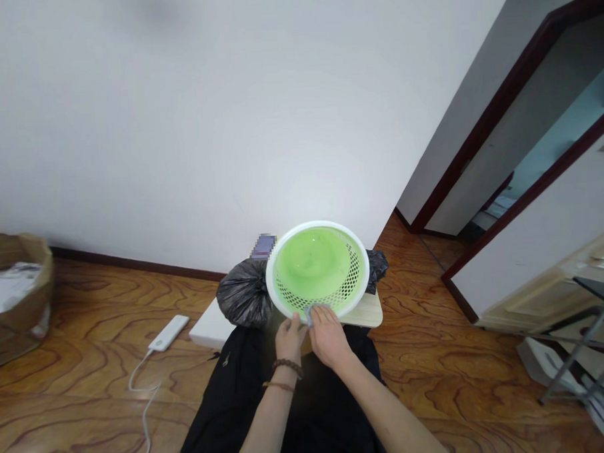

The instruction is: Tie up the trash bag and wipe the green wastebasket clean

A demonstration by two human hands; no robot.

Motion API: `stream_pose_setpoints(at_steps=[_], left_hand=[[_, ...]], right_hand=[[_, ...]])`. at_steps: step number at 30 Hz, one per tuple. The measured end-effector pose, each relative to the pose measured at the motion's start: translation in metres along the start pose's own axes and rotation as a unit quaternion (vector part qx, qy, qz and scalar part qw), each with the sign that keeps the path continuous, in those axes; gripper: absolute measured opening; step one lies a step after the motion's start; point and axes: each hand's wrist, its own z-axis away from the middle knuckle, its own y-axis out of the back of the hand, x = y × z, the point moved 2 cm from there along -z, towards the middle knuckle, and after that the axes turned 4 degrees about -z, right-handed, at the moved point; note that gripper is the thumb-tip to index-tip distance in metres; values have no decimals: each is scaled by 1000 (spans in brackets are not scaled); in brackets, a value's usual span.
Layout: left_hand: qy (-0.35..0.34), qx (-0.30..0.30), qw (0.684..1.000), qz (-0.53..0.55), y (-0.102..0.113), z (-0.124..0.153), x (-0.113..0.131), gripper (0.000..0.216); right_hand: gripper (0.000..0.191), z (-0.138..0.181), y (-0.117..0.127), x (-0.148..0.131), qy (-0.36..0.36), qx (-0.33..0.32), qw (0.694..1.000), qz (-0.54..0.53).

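Holding the near rim of the green basket [318, 266], the left hand [289, 337] sets its thumb on top; its other fingers are largely hidden. The left grip is closed on this rim. The right hand [329, 335] lies just beside it, back upward, fingers bent; its grip pinches a small grey cloth [310, 313] at the same rim. Both forearms extend forward and converge at the hands. A beaded bracelet [287, 366] encircles the left wrist. The basket is in front of the body, above the bench [368, 312], between a black bag [242, 294] and a second bag [378, 268]; bench contact cannot be determined. A pale mark on the black clothing [214, 404] is too small to read.
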Motion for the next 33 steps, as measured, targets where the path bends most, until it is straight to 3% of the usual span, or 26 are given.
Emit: stream_pose_setpoints(at_steps=[6,9,12,19,24,28,33], left_hand=[[6,0,999,32,-5,8,7,18],[7,-10,999,36,-8,11,7,20],[9,-15,999,35,-11,12,5,21],[19,-16,999,40,-7,12,2,16],[20,-13,998,59,-8,14,9,18],[27,-13,998,57,-13,19,10,19],[27,-8,998,48,-14,20,6,20]], right_hand=[[34,-4,27,23,44,-51,997,25],[30,-3,40,38,32,-38,997,61],[29,0,36,39,9,-16,998,62],[38,-4,3,1,2,-23,1000,-17],[33,-10,25,12,61,-36,997,11],[32,-7,45,33,58,-28,996,64],[34,2,35,30,22,-27,999,40]])
